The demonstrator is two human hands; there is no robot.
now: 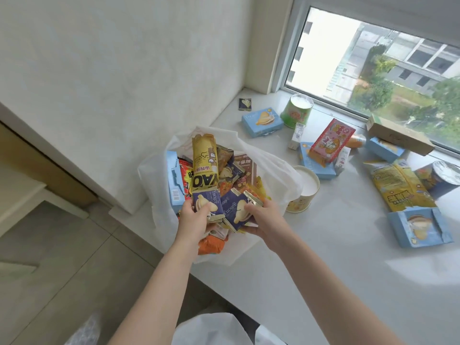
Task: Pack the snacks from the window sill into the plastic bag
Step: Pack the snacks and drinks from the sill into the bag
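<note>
A white plastic bag [159, 195] stands open at the sill's left edge, stuffed with snacks, among them a tall yellow packet [204, 160] and a light blue box [174, 183]. Over the bag's mouth my left hand [195, 219] grips a small dark blue biscuit packet [205, 201]. My right hand [263, 220] holds several more dark blue packets [237, 207] beside it. Loose snacks lie on the white window sill [323, 257]: a light blue box [261, 121], a green cup [296, 110], a red-pink packet [332, 139] and a yellow bag [398, 184].
A white-lidded tub [305, 189] stands right beside the bag. An opened blue box [419, 229], a foil-lidded cup [441, 178], a brown carton [399, 136] and one small dark packet [245, 104] also lie on the sill. The window runs along the back; the floor drops away at left.
</note>
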